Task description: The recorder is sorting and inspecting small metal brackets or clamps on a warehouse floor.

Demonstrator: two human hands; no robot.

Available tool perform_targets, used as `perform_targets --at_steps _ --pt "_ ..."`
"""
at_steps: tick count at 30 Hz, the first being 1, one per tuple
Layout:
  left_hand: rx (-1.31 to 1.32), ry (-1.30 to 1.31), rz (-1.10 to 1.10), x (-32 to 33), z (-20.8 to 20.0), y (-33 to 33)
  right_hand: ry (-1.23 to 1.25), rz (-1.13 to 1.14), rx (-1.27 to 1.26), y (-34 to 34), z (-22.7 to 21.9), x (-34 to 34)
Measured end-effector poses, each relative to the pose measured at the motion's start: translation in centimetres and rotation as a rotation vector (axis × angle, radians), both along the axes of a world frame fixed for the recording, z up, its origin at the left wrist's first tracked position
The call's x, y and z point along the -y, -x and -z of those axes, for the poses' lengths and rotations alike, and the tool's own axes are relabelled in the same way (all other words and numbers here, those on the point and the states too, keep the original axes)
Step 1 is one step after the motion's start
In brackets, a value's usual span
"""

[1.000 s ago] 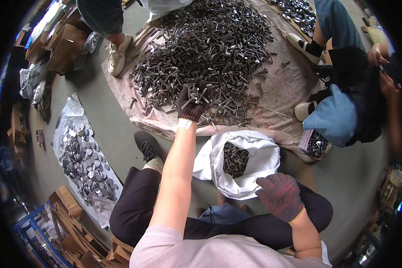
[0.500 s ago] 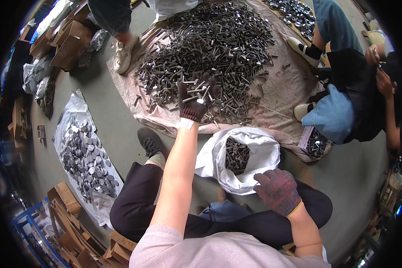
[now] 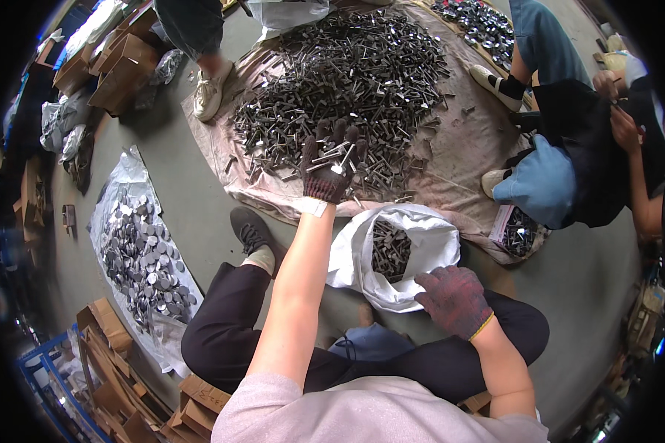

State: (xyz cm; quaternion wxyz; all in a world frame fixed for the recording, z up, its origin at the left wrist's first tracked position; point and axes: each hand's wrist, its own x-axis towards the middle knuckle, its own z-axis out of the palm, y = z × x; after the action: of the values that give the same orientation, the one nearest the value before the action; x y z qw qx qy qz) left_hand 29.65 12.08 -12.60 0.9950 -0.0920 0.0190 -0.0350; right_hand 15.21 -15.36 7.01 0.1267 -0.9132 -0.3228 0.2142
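My left hand (image 3: 325, 181), in a dark knit glove, is stretched forward, palm up, at the near edge of a large heap of metal bolts (image 3: 355, 81). Several loose bolts (image 3: 331, 156) lie across its palm and fingers, which are spread. A white sack (image 3: 345, 255) stands upright between my legs with its mouth rolled outward; dark metal pieces (image 3: 390, 251) fill part of it. At the sack's near right rim, my right hand (image 3: 457, 299), in a dark red and grey glove, has its fingers curled over the edge.
The heap lies on a pinkish cloth (image 3: 473, 170). To the left, round metal discs (image 3: 144, 258) cover a plastic sheet. Cardboard boxes (image 3: 122, 74) and a blue rack (image 3: 46, 354) line the left side. One person (image 3: 598, 155) sits at right; another person's shoe (image 3: 210, 94) is far left.
My left hand has shifted slightly right, its fingers now more stretched out under the bolts. My right hand stays at the sack's rim. The whole view has moved a little.
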Motion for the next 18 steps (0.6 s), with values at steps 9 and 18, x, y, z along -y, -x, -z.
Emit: perform_targets --at_steps 9,18 --pt "0.092 -0.036 0.036 -0.1 -4.8 3.5 -0.060 0.060 -0.096 0.9 1.7 -0.4" --pt "0.035 0.058 -0.005 1.4 -10.3 12.1 -0.659 0.379 0.063 2.1 -0.1 -7.7"
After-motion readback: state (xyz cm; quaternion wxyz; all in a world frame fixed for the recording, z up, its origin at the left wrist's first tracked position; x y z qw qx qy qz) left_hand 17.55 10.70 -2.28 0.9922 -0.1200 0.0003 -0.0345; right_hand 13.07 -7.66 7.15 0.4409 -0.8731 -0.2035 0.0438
